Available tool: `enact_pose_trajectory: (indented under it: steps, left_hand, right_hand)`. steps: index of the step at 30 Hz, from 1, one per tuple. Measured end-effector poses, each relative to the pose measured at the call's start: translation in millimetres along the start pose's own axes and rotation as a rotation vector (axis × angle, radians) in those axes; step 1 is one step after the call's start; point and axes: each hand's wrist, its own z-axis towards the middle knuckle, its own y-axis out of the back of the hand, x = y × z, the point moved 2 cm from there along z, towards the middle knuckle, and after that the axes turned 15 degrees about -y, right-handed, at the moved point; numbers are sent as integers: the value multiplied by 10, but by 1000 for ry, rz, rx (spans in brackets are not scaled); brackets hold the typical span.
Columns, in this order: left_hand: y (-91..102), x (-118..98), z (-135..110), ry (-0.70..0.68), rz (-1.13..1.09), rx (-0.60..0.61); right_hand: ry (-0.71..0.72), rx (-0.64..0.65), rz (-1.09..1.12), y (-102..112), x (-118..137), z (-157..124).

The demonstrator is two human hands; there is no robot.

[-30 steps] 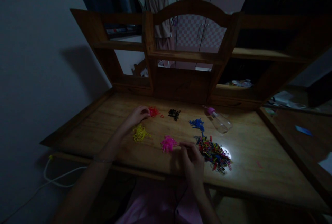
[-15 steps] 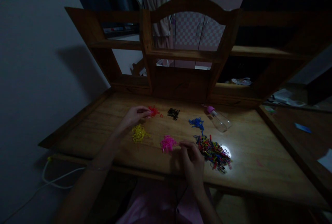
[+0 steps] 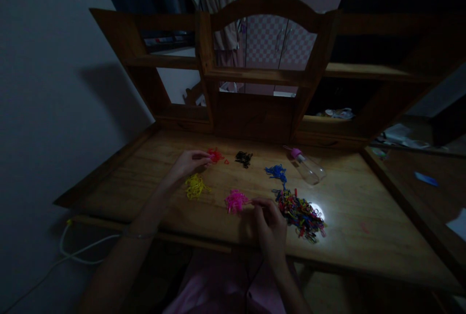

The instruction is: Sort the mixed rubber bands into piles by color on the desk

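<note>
My left hand [image 3: 191,162] reaches to the pile of small red loop-like pieces [image 3: 216,155], thumb and fingers pinched at its left edge. A pinkish bit shows at those fingertips, too small to name. Just right of the pile of small pink pieces [image 3: 236,201], my right hand [image 3: 270,222] is closed in a pinch, with a thin reddish piece [image 3: 249,202] at its fingertips. Close to the right of that hand lies a larger heap of mixed-colour pieces [image 3: 301,214]. Yellow pieces [image 3: 195,187] are piled below the left hand.
A black pile [image 3: 243,159] and a blue pile [image 3: 276,173] lie further back on the wooden desk [image 3: 364,192]. A clear bottle with a pink cap [image 3: 308,171] lies on its side behind the mixed heap. The wooden shelf unit [image 3: 255,77] rises along the back.
</note>
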Motion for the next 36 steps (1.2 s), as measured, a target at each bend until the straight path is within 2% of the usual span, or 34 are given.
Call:
enact_pose_trajectory:
  steps: [3,6,11,13,16,18,21,23,26,30,33,36]
  left_hand:
    - [-19,-94,-38,-6,5,38]
    - [-72,-236,-118,-28,-15,141]
    - [-340,-431,-438,-60,-6,369]
    - [-491,-413,-612,-65,81,422]
    - [-604,-284,-753,-126,197,406]
    - [-516,-176,-692,-190,280,303]
    - [-178,-45,-418,-255,384,46]
    - [38,27,-215,-293,513,-33]
    - [169,168,-3,-318,619,20]
    - [112,351,102,-328,633,73]
    - [113,366,142,-339,639,59]
    - [200,295,200,-340,641,14]
  right_hand:
    - [0,0,-7,-2,-5,1]
    - [0,-2,-10,-1,-3,2]
    - [18,-15,-13,2,6,2]
    - [20,-20,-15,3,14,1]
    - [3,-11,-12,4,26,1]
    - [-1,-8,-13,6,32,0]
    - [11,-12,-12,8,33,0]
    - [13,-9,-11,9,27,-2]
    - [10,-7,-16,10,15,-5]
    - [8,-2,-8,11,8,-5]
    - [4,-10,-18,12,12,-1]
    - [9,-18,-34,11,14,1]
